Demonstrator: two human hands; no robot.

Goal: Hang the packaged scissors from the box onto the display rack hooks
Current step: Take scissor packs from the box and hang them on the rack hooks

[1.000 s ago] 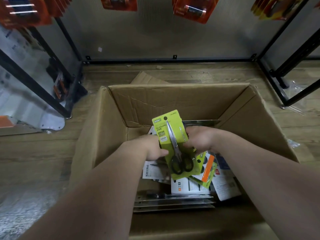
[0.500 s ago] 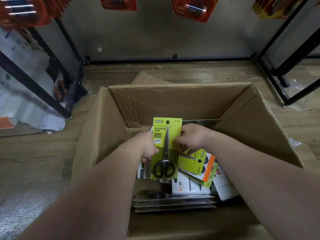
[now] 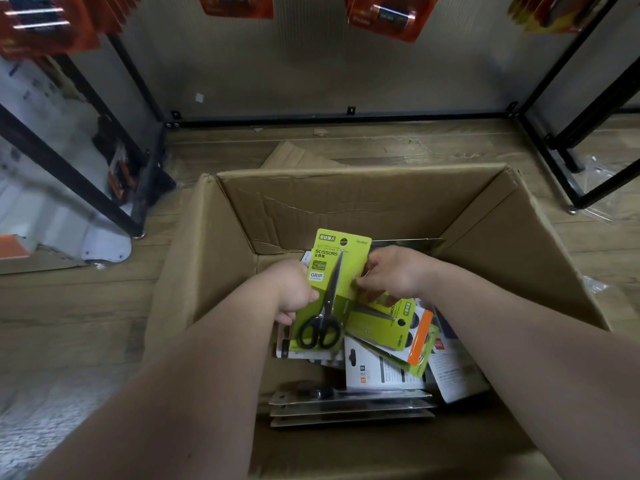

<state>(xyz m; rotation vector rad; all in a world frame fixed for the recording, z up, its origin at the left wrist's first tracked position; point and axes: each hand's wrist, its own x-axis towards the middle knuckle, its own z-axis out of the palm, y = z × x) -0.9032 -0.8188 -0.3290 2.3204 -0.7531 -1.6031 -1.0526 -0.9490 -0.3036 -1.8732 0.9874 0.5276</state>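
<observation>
left grip [image 3: 294,291], right grip [image 3: 394,271] pinch scissors pack [image 3: 334,275] | box [image 3: 346,199] around | loose packs [image 3: 391,327] beneath

Bare forearms (to frame edge); bare hands [image 3: 298,289] [image 3: 394,271].

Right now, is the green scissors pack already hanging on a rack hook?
No, the green scissors pack is down in the cardboard box, gripped by the left hand and pinched by the right hand.

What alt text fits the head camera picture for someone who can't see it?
The left hand grips the left edge and the right hand pinches the right edge of a green pack of scissors in an open cardboard box. More packs lie in the box, which stands on a wooden floor.
</observation>
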